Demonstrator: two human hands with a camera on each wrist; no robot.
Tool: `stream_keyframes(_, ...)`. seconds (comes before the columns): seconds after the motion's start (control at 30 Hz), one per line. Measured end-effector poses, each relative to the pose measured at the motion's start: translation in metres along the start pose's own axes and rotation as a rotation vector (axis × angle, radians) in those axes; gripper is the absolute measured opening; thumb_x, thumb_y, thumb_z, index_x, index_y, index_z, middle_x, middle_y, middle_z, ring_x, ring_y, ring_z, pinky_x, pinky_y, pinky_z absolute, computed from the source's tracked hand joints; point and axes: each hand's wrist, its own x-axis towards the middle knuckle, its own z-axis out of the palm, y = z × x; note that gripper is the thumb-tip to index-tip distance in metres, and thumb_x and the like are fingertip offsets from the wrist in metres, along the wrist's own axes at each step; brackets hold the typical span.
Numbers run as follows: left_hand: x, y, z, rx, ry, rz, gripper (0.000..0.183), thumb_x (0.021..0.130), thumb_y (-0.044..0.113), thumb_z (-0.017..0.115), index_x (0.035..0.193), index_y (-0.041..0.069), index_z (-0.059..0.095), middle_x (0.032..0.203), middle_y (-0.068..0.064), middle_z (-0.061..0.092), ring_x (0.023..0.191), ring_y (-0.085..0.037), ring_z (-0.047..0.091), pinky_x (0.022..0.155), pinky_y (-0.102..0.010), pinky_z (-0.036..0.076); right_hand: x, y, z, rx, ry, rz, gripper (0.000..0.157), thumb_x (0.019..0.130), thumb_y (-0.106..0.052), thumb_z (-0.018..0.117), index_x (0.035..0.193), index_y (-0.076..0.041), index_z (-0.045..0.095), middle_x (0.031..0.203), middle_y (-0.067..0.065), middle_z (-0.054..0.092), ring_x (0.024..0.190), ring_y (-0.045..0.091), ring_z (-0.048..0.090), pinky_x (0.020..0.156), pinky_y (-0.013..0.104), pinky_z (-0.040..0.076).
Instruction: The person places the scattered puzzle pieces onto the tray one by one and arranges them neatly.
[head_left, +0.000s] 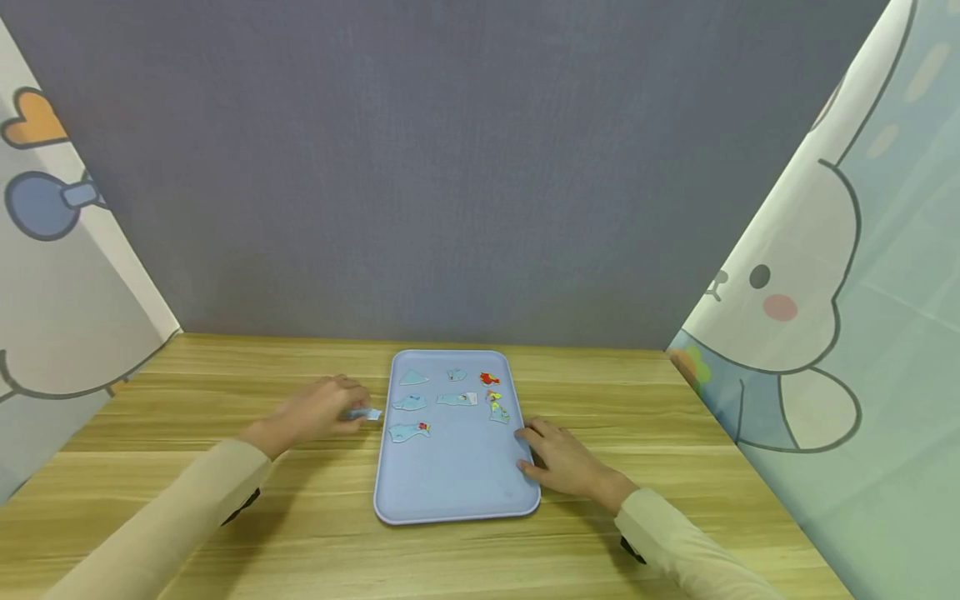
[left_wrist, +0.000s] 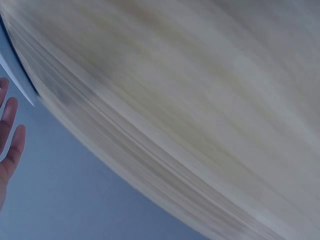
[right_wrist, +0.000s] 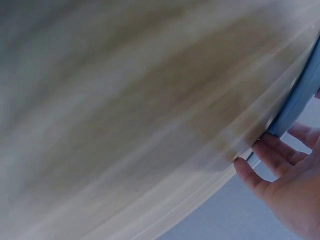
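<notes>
My left hand (head_left: pixel 322 410) pinches a small pale blue puzzle piece (head_left: pixel 365 413) just outside the tray's left edge. On the blue tray (head_left: pixel 457 483) lie several flat, irregular puzzle pieces, mostly pale blue. One at the upper right is red (head_left: pixel 489 379), and below it sits a yellow and blue piece (head_left: pixel 498 408). A pale blue piece with a red mark (head_left: pixel 409 432) lies lowest on the left. Beside the tray's right rim, my right hand (head_left: pixel 564 460) rests with loosely spread fingers touching the edge. In the left wrist view, only some fingers (left_wrist: pixel 12 145) show.
The tray lies on a wood-grain table (head_left: pixel 637 400). Behind it rises a dark grey panel (head_left: pixel 420 167). Cartoon-printed sheets stand at the left (head_left: pixel 67 275) and right (head_left: pixel 885 333).
</notes>
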Motion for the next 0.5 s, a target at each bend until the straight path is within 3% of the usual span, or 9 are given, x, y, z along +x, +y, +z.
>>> stream_keyframes(0.1, 0.005, 0.008, 0.002, -0.007, -0.015, 0.007, 0.007, 0.077, 0.02, 0.068, 0.082, 0.017, 0.064, 0.08, 0.008, 0.062, 0.071, -0.004, 0.051, 0.068, -0.029, 0.048, 0.0, 0.0, 0.0, -0.002, 0.002, -0.001, 0.047, 0.088, -0.035, 0.056, 0.123, -0.005, 0.052, 0.123, 0.01, 0.05, 0.109, 0.024, 0.052, 0.088, 0.047, 0.045)
stream_keyframes(0.3, 0.017, 0.021, 0.007, 0.003, -0.03, 0.036, 0.011, 0.078, 0.025, 0.069, 0.081, 0.017, 0.063, 0.079, 0.008, 0.061, 0.072, -0.006, 0.053, 0.091, -0.044, 0.046, 0.0, -0.001, 0.0, -0.003, 0.004, 0.0, 0.047, 0.088, -0.035, 0.057, 0.123, -0.005, 0.053, 0.122, 0.009, 0.05, 0.108, 0.023, 0.053, 0.087, 0.046, 0.045)
stream_keyframes(0.5, 0.027, 0.033, 0.015, 0.029, -0.043, 0.044, 0.014, 0.077, 0.03, 0.069, 0.082, 0.019, 0.062, 0.081, 0.01, 0.061, 0.075, -0.007, 0.055, 0.095, -0.043, 0.044, 0.0, -0.002, -0.002, 0.008, 0.002, 0.007, 0.047, 0.088, -0.034, 0.057, 0.123, -0.005, 0.053, 0.123, 0.009, 0.05, 0.107, 0.023, 0.053, 0.087, 0.046, 0.045)
